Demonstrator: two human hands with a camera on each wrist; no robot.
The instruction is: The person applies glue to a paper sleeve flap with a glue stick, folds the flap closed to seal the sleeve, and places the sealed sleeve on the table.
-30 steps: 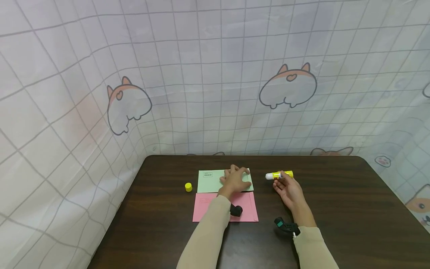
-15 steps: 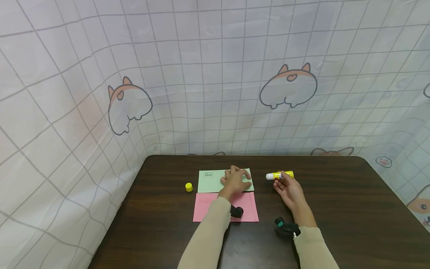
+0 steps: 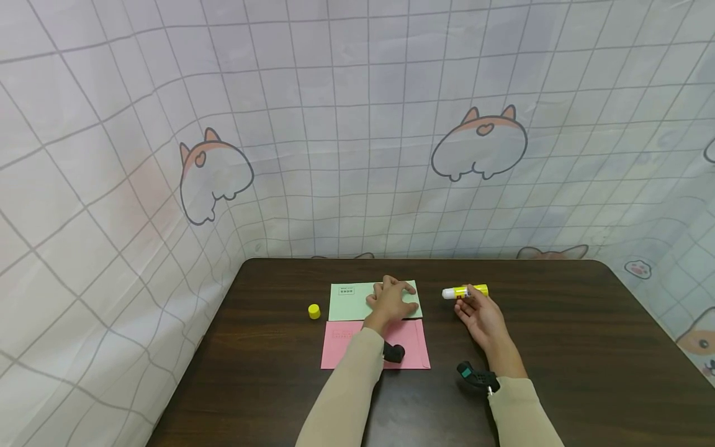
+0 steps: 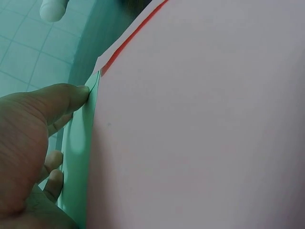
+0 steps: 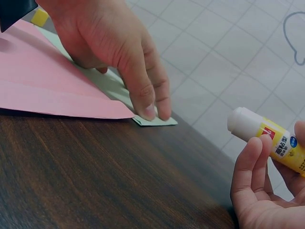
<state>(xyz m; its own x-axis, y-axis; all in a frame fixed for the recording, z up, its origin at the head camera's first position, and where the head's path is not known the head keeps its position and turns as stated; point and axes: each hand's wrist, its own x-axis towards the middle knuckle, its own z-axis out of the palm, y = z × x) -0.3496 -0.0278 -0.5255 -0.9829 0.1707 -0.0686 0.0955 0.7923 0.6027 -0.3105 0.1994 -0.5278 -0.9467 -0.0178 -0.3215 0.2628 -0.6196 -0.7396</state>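
The left hand (image 3: 393, 300) presses flat, fingers straight, on the green envelope (image 3: 350, 301). The right hand (image 3: 479, 314) grips the uncapped glue stick (image 3: 464, 290). Gluing seems done; recapping remains, yellow cap (image 3: 314, 311) aside.

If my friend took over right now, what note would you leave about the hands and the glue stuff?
Left hand: fingers pressing flat on the pale green paper envelope.
Right hand: holding the uncapped yellow-and-white glue stick above the dark wooden table.
The pink paper envelope lies just nearer than the green one; the small yellow cap sits to their left.
Done: cap off.
Left: whether any glue is on yet cannot be seen; recapping likely remains.
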